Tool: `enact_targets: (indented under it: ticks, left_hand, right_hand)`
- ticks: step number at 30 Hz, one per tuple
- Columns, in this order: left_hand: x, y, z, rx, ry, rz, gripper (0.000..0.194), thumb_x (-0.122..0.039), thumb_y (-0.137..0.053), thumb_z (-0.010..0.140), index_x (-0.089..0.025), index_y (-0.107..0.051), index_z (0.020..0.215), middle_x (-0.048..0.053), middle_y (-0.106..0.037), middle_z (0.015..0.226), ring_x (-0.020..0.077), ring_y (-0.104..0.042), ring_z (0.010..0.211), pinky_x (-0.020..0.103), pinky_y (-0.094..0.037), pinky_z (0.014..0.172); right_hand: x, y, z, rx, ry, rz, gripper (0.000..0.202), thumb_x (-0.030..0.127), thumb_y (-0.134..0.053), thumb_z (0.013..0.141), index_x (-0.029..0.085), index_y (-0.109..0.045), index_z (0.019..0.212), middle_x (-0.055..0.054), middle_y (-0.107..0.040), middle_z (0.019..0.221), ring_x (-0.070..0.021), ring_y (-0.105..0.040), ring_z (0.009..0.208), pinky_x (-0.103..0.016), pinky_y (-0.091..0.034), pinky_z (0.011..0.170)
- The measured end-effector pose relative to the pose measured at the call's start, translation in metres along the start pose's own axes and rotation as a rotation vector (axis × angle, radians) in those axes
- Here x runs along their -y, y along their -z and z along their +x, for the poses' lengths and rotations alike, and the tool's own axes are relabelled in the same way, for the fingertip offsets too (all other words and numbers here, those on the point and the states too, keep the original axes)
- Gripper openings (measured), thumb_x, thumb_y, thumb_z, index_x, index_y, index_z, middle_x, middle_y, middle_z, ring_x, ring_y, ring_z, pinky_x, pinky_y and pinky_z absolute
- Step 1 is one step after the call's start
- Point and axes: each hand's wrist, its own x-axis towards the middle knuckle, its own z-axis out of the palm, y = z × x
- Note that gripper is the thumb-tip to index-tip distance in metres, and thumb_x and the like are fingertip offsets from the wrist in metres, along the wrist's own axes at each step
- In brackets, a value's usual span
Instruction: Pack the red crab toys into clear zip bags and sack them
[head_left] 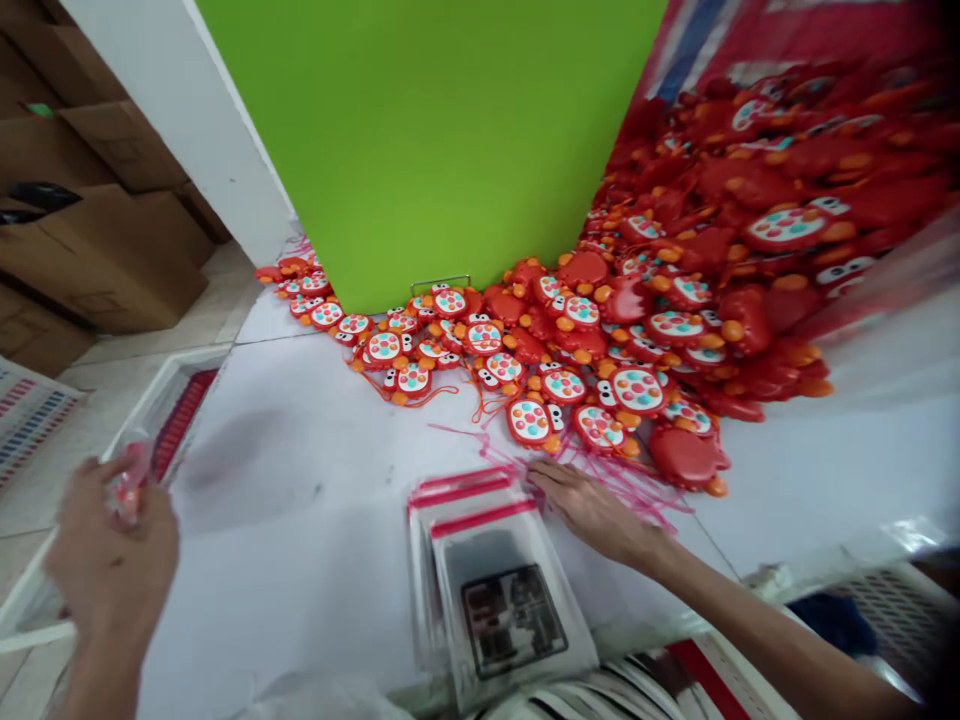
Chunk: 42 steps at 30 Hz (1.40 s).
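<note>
1. Gripping a clear packet [135, 478] with something red inside, the left hand [114, 565] is over the white crate [34, 637] beside the worktop [292, 540].
2. Fingertips of the right hand [576, 500] reach the pink strips [637, 492], just beside red-edged clear bags [480, 545]; whether they pinch anything, I cannot tell.
3. Red toys [637, 390] lie heaped beyond, around the green panel's [450, 140] foot.

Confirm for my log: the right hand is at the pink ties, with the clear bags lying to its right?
Wrong side: the head view shows the clear bags lying to the left of the right hand, which is at the pink ties.
</note>
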Motion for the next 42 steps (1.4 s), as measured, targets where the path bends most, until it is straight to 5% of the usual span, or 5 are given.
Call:
enact_targets:
  ticks: [5, 11, 29, 37, 42]
  left_hand:
    - [-0.105, -0.059, -0.063, 0.472, -0.544, -0.394, 0.026, -0.027, -0.040, 0.086, -0.018, -0.055, 0.105, 0.009, -0.061, 0.114, 0.0230, -0.055, 0.108, 0.042, -0.043, 0.097]
    - [-0.201, -0.118, -0.108, 0.682, -0.802, -0.273, 0.027, -0.010, -0.042, 0.082, -0.014, -0.058, 0.103, 0.011, -0.060, 0.104, 0.0238, -0.052, 0.102, 0.039, -0.044, 0.090]
    - [-0.271, -0.139, -0.132, 0.710, -0.764, -0.150, 0.025, -0.008, -0.037, 0.083, -0.009, -0.061, 0.090, 0.016, -0.062, 0.087, 0.0263, -0.058, 0.086, 0.038, -0.046, 0.076]
    - [-0.253, -0.081, -0.175, 0.780, -0.884, -0.241, 0.023, -0.009, -0.037, 0.085, -0.014, -0.059, 0.089, 0.013, -0.055, 0.116, 0.0258, -0.050, 0.110, 0.044, -0.043, 0.095]
    - [-0.261, -0.081, -0.217, 0.843, -0.833, -0.299, 0.031, -0.009, -0.039, 0.081, -0.012, -0.056, 0.106, 0.018, -0.033, 0.142, 0.0337, -0.027, 0.133, 0.056, -0.036, 0.102]
  right_hand:
    - [-0.004, -0.005, -0.021, -0.152, -0.094, 0.067, 0.039, 0.010, -0.037, 0.087, 0.015, -0.051, 0.123, -0.016, -0.057, 0.125, -0.0254, -0.052, 0.117, -0.045, -0.047, 0.094]
    - [-0.001, 0.010, -0.034, -0.249, -0.154, 0.121, 0.036, 0.013, -0.036, 0.088, 0.014, -0.053, 0.120, -0.017, -0.059, 0.121, -0.0240, -0.057, 0.110, -0.041, -0.052, 0.089]
    - [-0.017, -0.001, -0.059, -0.442, -0.308, 0.409, 0.034, 0.019, -0.041, 0.089, 0.023, -0.055, 0.119, -0.011, -0.060, 0.119, -0.0219, -0.061, 0.103, -0.035, -0.055, 0.084]
    - [-0.032, 0.000, -0.075, -0.460, -0.328, 0.441, 0.032, 0.020, -0.041, 0.089, 0.022, -0.055, 0.118, -0.011, -0.060, 0.118, -0.0217, -0.060, 0.104, -0.036, -0.053, 0.086]
    - [-0.036, 0.005, -0.047, -0.383, -0.223, 0.353, 0.035, 0.019, -0.039, 0.090, 0.019, -0.050, 0.123, -0.014, -0.054, 0.127, -0.0241, -0.052, 0.117, -0.042, -0.049, 0.094]
